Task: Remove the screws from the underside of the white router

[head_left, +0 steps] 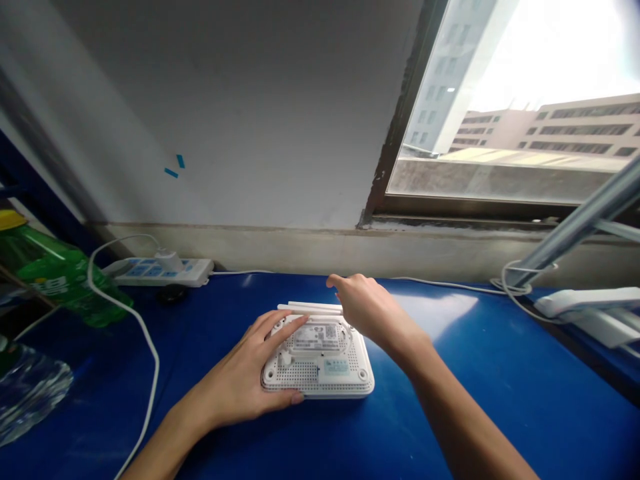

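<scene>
A white router (320,383) lies with its vented underside facing up, showing a printed label and a paler sticker. Two white antennas (313,307) lie folded along its far edge. My left hand (250,373) grips the router's left side, thumb along the near edge and fingers over the far left part. Over the far right corner, my right hand (373,310) is closed with its fingers curled downward. Whatever those fingers hold, if anything, is hidden behind the hand. A small white piece (287,358) sits on the underside beside my left fingers.
On the blue table (480,400) a white power strip (200,272) with a plugged-in charger stands against the wall. A white cable (150,333) runs down the left, near a green bottle (55,267) and a clear bottle (33,393). A metal pole (575,220) slants at right.
</scene>
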`<state>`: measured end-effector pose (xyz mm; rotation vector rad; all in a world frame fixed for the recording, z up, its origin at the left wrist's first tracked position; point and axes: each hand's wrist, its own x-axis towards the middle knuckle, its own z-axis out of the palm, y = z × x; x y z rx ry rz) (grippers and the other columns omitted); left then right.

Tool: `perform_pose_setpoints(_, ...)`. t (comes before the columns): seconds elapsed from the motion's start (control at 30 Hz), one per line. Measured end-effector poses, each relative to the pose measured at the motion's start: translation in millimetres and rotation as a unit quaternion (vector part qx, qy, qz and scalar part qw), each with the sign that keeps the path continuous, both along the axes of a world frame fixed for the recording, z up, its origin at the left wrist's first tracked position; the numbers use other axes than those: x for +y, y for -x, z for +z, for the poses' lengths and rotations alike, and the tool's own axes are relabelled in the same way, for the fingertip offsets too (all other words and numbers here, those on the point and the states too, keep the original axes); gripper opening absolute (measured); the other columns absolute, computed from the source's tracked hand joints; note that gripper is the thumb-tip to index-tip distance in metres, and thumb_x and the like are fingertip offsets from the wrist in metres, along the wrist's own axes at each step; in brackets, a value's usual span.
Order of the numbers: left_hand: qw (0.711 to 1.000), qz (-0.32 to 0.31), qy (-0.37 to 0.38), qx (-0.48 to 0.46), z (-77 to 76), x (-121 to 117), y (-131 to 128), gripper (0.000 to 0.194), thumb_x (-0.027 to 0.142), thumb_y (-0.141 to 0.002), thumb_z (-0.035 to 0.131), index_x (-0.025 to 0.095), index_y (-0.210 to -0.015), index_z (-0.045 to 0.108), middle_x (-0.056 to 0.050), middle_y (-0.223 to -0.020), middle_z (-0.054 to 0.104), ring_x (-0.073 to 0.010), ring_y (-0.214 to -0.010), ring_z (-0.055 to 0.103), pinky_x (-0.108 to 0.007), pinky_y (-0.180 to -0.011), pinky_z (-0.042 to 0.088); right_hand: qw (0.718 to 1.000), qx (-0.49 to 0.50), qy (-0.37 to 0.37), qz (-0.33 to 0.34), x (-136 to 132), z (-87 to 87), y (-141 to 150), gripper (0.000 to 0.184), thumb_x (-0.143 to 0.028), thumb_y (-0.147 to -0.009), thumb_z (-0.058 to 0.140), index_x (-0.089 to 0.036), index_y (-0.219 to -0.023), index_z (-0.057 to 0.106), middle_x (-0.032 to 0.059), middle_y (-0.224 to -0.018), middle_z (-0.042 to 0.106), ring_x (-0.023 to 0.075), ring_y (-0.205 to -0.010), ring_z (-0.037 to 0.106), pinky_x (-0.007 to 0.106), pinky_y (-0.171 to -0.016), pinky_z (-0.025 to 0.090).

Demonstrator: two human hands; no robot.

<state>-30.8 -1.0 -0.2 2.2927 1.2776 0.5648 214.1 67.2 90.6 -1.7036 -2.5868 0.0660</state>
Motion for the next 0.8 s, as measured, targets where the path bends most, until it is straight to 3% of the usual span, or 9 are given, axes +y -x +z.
perform_pose_setpoints(0.3, 0.999, 0.004, 0.020, 0.033, 2.4, -1.4, 1.6, 0.104, 0.049, -0.077, 0.084, 0.047, -0.161, 0.023, -0.003, -0.170, 0.021, -0.0402, -0.153, 0.025, -0.061, -0.123, 0.029, 0.999, 0.006, 0.021, 0.032, 4.9, -3.8, -6.5, 0.063, 0.007, -0.076, 0.049, -0.025, -0.129, 0.063, 0.0073, -0.092, 0.077, 0.0222, -0.080, 0.074, 0.029, -0.059, 0.032)
perform_pose_setpoints(0.5, 0.998, -0.006, 0.011, 0.064, 0.6, 4.0, 5.7, 0.112, 0.055, -0.071, 0.087, 0.049, -0.161, 0.020, -0.003, -0.170, 0.021, -0.0434, -0.152, 0.024, -0.066, -0.121, 0.030, 0.999, -0.002, 0.039, 0.011, 3.4, -0.8, -0.4, 0.062, 0.005, -0.080, 0.048, -0.025, -0.132, 0.061, 0.0084, -0.097, 0.077, 0.0231, -0.082, 0.074, 0.029, -0.062, 0.037)
perform_pose_setpoints(0.63, 0.997, -0.007, 0.008, 0.072, -0.5, 3.2, 6.4, 0.108, 0.056, -0.075, 0.084, 0.050, -0.161, 0.019, -0.001, -0.171, 0.020, -0.0430, -0.153, 0.023, -0.066, -0.121, 0.029, 0.999, -0.006, 0.032, -0.017, 4.9, -3.3, 1.8, 0.062, 0.008, -0.081, 0.045, -0.022, -0.134, 0.058, 0.0106, -0.101, 0.075, 0.0229, -0.085, 0.073, 0.029, -0.066, 0.039)
perform_pose_setpoints(0.8, 0.997, -0.010, 0.019, 0.080, 0.1, 2.1, 6.0, 0.106, 0.054, -0.078, 0.082, 0.050, -0.161, 0.017, -0.002, -0.172, 0.016, -0.0437, -0.154, 0.021, -0.068, -0.120, 0.030, 1.000, -0.011, 0.024, 0.001, 2.4, -7.9, -1.9, 0.065, 0.008, -0.080, 0.044, -0.025, -0.136, 0.055, 0.0083, -0.101, 0.070, 0.0204, -0.082, 0.069, 0.028, -0.065, 0.037)
